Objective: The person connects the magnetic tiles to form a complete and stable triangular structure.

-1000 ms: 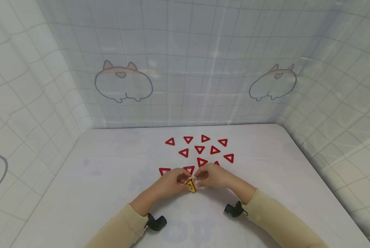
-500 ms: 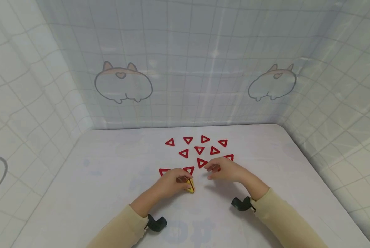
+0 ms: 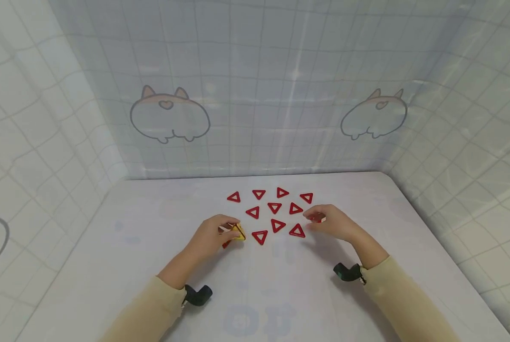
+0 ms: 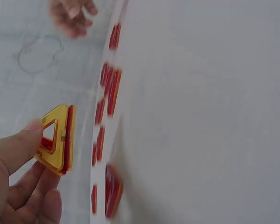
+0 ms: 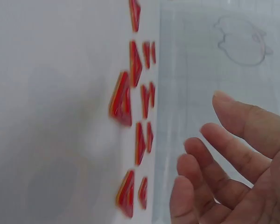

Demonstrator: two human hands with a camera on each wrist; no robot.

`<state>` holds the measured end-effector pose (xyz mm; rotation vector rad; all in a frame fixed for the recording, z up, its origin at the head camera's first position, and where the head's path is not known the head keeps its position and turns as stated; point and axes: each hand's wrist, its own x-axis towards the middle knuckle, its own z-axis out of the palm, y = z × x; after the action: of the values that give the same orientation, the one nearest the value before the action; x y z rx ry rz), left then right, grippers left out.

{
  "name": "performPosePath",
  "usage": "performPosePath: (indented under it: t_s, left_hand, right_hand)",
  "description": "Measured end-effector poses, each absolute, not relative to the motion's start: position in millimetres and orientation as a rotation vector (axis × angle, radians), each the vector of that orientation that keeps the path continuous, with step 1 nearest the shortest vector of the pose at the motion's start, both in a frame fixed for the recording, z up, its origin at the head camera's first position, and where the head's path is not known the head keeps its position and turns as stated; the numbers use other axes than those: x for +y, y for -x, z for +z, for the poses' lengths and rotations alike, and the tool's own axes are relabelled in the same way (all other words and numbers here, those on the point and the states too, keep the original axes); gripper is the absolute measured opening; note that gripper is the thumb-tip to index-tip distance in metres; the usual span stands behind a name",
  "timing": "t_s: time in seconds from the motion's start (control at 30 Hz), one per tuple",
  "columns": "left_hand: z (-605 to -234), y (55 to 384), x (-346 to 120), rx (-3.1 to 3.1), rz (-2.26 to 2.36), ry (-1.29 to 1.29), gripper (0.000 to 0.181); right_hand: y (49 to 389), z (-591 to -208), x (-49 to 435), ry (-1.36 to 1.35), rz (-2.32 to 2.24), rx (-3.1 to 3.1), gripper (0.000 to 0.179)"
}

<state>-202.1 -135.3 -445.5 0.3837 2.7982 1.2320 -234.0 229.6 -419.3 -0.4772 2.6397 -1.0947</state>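
Between thumb and fingers, my left hand (image 3: 209,235) pinches a small stack of triangular magnetic tiles (image 4: 60,140), yellow on the near face with red behind it. A red triangular tile (image 3: 226,244) lies partly hidden under that hand. My right hand (image 3: 333,223) hovers over the right side of the tiles, fingers loosely bent and holding nothing. Partly covered by its fingers is another red triangular tile (image 3: 319,217). In the right wrist view, the fingers (image 5: 245,154) are spread apart from the thumb.
Several red triangular tiles with hollow centres, among them a near one (image 3: 297,234), lie spaced out flat on the white table (image 3: 152,213). Pale grid-patterned curtains (image 3: 255,95) with animal drawings stand around the back and sides.
My left hand has moved left and away from me with the tile stack. My right hand has drawn off from the stack to the right and farther out, uncovering a red tile.
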Motion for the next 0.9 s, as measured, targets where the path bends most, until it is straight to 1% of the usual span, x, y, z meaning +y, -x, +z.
performPosePath:
  t_s: [0.2,0.43,0.7,0.9]
  left_hand:
    - [-441.9,215.7,-160.3,2.884,1.197,-0.280,0.041]
    - [-441.6,232.3,-185.3,2.945,1.176,-0.231,0.043]
    - [-447.9,253.8,-212.2,2.956,1.126,-0.136,0.042]
    - [-454.5,265.8,-229.4,2.948,1.113,-0.085,0.042]
  right_hand:
    - [244.6,-428.2,245.2,0.348,-1.108,2.655,0.032]
    - [255.9,-436.3,259.0,0.218,-1.099,2.654,0.036]
    - [266.1,-447.6,266.2,0.157,-1.112,2.629,0.038]
    - [274.2,-455.2,269.2,0.152,-1.077,2.619,0.044]
